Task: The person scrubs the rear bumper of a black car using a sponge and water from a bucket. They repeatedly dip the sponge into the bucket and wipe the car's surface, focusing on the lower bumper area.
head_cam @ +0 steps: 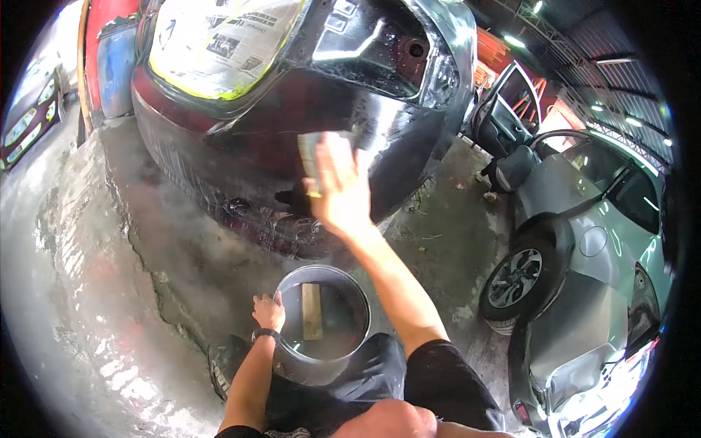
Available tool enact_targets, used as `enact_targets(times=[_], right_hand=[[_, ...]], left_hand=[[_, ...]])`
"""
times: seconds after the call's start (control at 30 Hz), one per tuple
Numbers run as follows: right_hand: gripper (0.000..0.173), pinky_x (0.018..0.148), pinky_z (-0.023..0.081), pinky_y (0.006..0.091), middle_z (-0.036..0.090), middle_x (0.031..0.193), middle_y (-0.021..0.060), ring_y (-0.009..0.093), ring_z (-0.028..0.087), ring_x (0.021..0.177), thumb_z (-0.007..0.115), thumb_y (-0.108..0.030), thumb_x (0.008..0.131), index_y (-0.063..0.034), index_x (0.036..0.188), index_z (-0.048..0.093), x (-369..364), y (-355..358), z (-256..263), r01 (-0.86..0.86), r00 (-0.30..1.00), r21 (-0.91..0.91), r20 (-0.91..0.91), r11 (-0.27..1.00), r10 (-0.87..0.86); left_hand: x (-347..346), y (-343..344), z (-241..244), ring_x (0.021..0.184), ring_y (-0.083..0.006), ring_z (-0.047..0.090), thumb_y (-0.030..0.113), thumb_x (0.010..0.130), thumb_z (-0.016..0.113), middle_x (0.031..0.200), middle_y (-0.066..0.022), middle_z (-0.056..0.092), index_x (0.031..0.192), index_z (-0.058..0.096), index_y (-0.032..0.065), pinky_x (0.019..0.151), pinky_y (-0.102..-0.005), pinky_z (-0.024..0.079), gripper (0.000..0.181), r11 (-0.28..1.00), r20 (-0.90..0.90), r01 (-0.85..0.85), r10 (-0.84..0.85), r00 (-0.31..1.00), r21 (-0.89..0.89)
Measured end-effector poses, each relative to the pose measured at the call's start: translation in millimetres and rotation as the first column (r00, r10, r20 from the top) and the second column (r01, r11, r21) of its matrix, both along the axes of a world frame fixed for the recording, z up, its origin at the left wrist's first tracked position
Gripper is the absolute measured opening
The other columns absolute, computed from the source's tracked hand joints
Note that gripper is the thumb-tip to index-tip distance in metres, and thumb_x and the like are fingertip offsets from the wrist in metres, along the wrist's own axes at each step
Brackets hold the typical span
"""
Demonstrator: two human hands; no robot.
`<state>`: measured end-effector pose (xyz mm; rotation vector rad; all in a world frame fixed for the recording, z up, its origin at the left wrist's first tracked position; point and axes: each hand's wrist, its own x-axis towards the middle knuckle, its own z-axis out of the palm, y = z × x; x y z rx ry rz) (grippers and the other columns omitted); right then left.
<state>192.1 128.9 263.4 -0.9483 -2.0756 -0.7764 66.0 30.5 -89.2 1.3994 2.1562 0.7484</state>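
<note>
My right hand (342,191) presses a flat greyish pad (308,150) with a yellowish edge against a dark maroon car body panel (263,148). Motion blur and my fingers hide much of the pad, so I cannot tell its exact kind. The panel has a wet-looking shine on its right part. Below it, my left hand (269,313) grips the left rim of a round bucket (369,315), thumb over the edge. Inside the bucket, in what looks like murky water, lies a flat rectangular wooden block (311,312).
Newspaper (235,44) edged with yellow masking tape covers the dark car's window. A grey-green car (594,202) stands on the right, its wheel (517,279) near my side. A blue drum (117,68) is at upper left. The concrete floor (181,241) has a long crack.
</note>
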Motion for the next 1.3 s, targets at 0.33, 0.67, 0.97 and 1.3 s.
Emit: enact_targets(times=[0.33, 0.67, 0.97, 1.3], right_hand=[[0.072, 0.114, 0.028, 0.0634, 0.047, 0.150, 0.0229, 0.033, 0.051, 0.137, 0.077, -0.025, 0.080, 0.0058, 0.140, 0.050, 43.4, -10.5, 13.7, 0.059, 0.968, 0.051, 0.240, 0.997, -0.070], [0.061, 0.118, 0.021, 0.0614, 0.053, 0.146, 0.0190, 0.030, 0.050, 0.138, 0.065, -0.030, 0.091, 0.0024, 0.140, 0.053, 26.5, 17.7, 33.1, -0.094, 0.967, 0.016, 0.241, 0.995, 0.087], [0.059, 0.118, 0.026, 0.0581, 0.050, 0.147, 0.0233, 0.035, 0.047, 0.139, 0.063, -0.032, 0.094, 0.0061, 0.137, 0.053, -11.2, 30.7, 35.4, -0.147, 0.951, 0.043, 0.280, 0.988, 0.129], [0.069, 0.117, 0.024, 0.0607, 0.041, 0.152, 0.0263, 0.036, 0.043, 0.142, 0.067, -0.025, 0.087, 0.0071, 0.143, 0.045, -20.5, 24.7, 26.1, -0.030, 0.993, -0.048, 0.113, 0.998, 0.035]], left_hand=[[-1.2, 1.4, -0.1, 0.103, -0.0408, 0.064, 0.051, 0.099, 0.053, 0.116, -0.0209, 0.058, 0.106, 0.067, -0.0001, 0.085, -0.0569, 0.051, 0.053, 1.000, 0.015, -0.002, 0.002, 1.000, 0.005], [-1.3, -1.0, 0.8, 0.098, -0.0413, 0.065, 0.050, 0.099, 0.052, 0.113, -0.0214, 0.058, 0.102, 0.067, -0.0011, 0.082, -0.0562, 0.052, 0.054, 0.999, -0.054, 0.001, 0.002, 0.999, 0.055], [-0.7, 0.3, -2.0, 0.101, -0.0412, 0.065, 0.052, 0.099, 0.052, 0.115, -0.0225, 0.058, 0.103, 0.067, -0.0017, 0.083, -0.0567, 0.052, 0.056, 0.999, -0.049, 0.003, -0.001, 0.999, 0.041], [-0.7, 2.3, -1.9, 0.103, -0.0415, 0.064, 0.051, 0.099, 0.053, 0.116, -0.0219, 0.058, 0.105, 0.067, -0.0017, 0.085, -0.0572, 0.051, 0.055, 1.000, 0.000, -0.007, 0.007, 1.000, 0.009]])
